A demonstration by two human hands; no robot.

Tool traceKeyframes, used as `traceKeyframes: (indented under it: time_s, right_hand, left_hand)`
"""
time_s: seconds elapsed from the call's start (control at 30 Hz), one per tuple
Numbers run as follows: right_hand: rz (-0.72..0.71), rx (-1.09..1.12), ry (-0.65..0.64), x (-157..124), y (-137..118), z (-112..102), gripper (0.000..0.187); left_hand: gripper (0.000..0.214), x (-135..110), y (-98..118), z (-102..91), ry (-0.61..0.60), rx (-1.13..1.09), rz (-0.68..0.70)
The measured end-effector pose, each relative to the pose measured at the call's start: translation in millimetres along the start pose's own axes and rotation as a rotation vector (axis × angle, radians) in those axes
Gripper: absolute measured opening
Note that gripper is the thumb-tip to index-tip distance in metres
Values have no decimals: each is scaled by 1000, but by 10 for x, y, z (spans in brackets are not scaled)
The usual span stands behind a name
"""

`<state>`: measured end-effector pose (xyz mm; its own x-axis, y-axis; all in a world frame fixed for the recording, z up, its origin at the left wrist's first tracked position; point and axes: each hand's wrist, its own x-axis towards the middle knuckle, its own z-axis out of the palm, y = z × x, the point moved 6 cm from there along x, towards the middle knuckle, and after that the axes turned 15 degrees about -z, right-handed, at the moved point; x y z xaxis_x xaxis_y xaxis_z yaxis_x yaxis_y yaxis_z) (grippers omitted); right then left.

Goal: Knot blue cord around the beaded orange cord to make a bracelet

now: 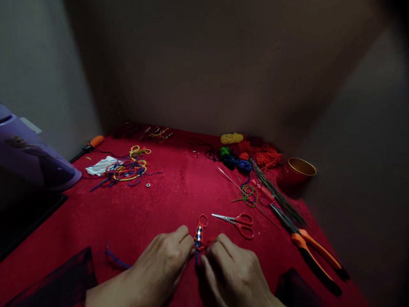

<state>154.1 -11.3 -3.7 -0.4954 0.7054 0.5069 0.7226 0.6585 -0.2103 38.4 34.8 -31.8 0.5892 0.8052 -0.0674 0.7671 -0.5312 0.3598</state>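
Note:
A small knotted cord band (198,233) in red and blue, with shiny metal pieces down its middle and a red loop at its far end, lies between my hands. My left hand (164,260) is closed in a pinch at the band's lower left side. Blue cord (116,258) trails out to the left behind that wrist. Opposite it, my right hand (234,266) has its fingers closed at the lower right, where red cord runs into them. Blue strands hang down from the band between both hands. Just beyond my right hand rest red-handled scissors (241,222).
Orange-handled pliers (306,245), a bundle of thin sticks (277,194) and a gold-rimmed red cup (298,170) stand or lie at right. Yarn balls (231,138) sit behind. Tangled cords (128,168), an orange-handled tool (96,141) and a purple object (35,153) are left.

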Motion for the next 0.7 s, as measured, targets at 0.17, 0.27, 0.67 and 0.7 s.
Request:
traceKeyframes:
  time_s: [0.17,0.27,0.67,0.7]
  right_hand:
    - [63,12,-70,-22,89,24,25]
    - [46,-40,-163,-46,85,86,34]
    - [40,9,-260,-40,58,125,36]
    - [71,-1,-284,-46,67,122,36]
  left_hand:
    - [40,5,8,-54,-63,-26,-37]
    - [39,5,-7,-39,-82,-21,-53]
    - [31,-16,-43,-43,0,-186,12]
    - [31,-4,-22,-57,-27,-174,-2]
